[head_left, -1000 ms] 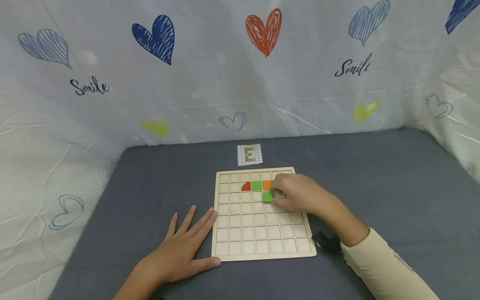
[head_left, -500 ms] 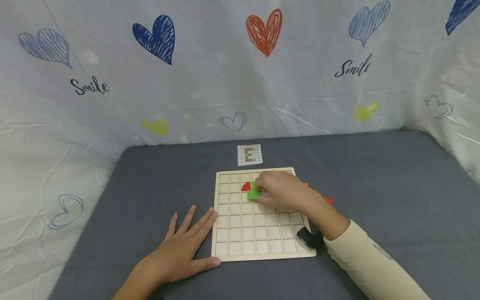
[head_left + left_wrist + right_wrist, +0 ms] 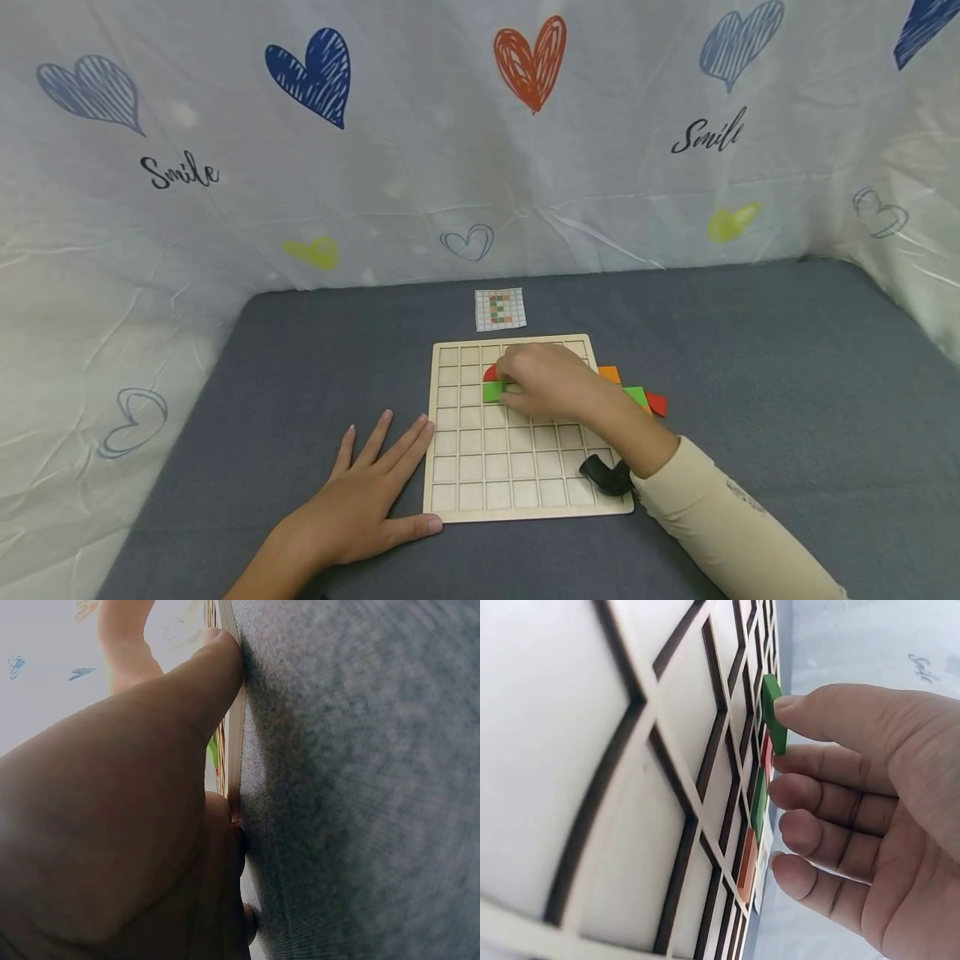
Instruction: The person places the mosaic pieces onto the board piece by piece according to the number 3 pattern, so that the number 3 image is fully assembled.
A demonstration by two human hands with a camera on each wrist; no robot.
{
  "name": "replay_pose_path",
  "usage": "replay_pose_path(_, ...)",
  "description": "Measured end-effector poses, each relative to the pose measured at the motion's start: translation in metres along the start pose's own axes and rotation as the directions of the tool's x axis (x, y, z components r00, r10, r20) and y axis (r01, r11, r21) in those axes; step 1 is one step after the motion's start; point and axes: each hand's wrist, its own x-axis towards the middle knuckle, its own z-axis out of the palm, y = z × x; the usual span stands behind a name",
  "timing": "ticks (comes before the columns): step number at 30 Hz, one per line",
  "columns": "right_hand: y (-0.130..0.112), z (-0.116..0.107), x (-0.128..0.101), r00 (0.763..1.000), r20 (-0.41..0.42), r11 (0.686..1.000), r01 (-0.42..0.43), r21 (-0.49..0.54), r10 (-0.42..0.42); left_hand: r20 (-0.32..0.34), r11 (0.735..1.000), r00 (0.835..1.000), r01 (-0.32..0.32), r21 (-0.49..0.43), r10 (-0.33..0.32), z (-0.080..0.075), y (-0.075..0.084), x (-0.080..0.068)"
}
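A green tile [image 3: 492, 391] is pinched in the right hand [image 3: 551, 385], thumb and forefinger closed on it, as is plain in the right wrist view [image 3: 774, 712]. The tile is held over the grid board [image 3: 517, 475], in the third row from the far edge, just near of a red quarter-round piece [image 3: 490, 372]. Whether the tile is already seated in its cell or only held edge-down against it cannot be told for certain; in the wrist view it appears tilted off the board [image 3: 570, 787]. In that view a second green tile [image 3: 759, 802] and an orange one [image 3: 747, 864] are seen lying in cells beside the fingers [image 3: 817, 791].

The left hand [image 3: 360, 504] is laid flat on the grey cloth [image 3: 750, 350] at the board's near left corner, fingers straight and spread, fingertips touching the board's left edge; nothing is held in it.

To the right of the board, loose pieces are lying on the cloth: orange [image 3: 609, 373], green [image 3: 637, 395] and red [image 3: 657, 404]. A small pattern card [image 3: 499, 309] is placed beyond the far edge of the board. A curtain printed with hearts [image 3: 531, 62] is hung behind.
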Motion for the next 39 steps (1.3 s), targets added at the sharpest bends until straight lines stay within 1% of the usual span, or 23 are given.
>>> replay_pose_path(6,-0.003,0.002,0.003,1.000,0.011,0.999,-0.005,-0.051,0.005,-0.008,1.000,1.000,-0.001,0.002,0.001,0.001,0.001,0.000)
replay_pose_path(11,-0.003,0.003,0.002,1.000,-0.002,0.998,0.007,-0.055,-0.008,-0.010,1.000,1.000,-0.001,0.003,0.001,0.001,0.000,0.000)
replay_pose_path(17,-0.003,0.004,0.002,1.000,0.001,0.999,0.015,-0.049,-0.015,-0.006,1.000,1.000,-0.002,0.003,0.002,0.001,0.000,0.000)
replay_pose_path(24,-0.007,0.004,0.000,1.000,0.015,0.997,-0.017,-0.071,0.018,-0.006,1.000,1.000,-0.004,-0.006,0.004,0.001,0.001,0.000)
replay_pose_path(26,-0.008,0.003,-0.002,1.000,0.012,0.997,-0.019,-0.074,0.020,-0.004,1.000,1.000,-0.003,-0.007,0.003,0.000,0.001,0.000)
replay_pose_path(35,-0.010,-0.001,-0.017,1.000,-0.017,0.998,0.022,-0.058,-0.023,-0.004,1.000,1.000,-0.004,0.004,0.004,-0.003,0.002,-0.001)
replay_pose_path(39,-0.007,-0.001,-0.025,1.000,-0.024,0.999,0.009,-0.046,-0.010,-0.004,1.000,1.000,-0.006,0.001,0.006,-0.003,0.002,-0.001)
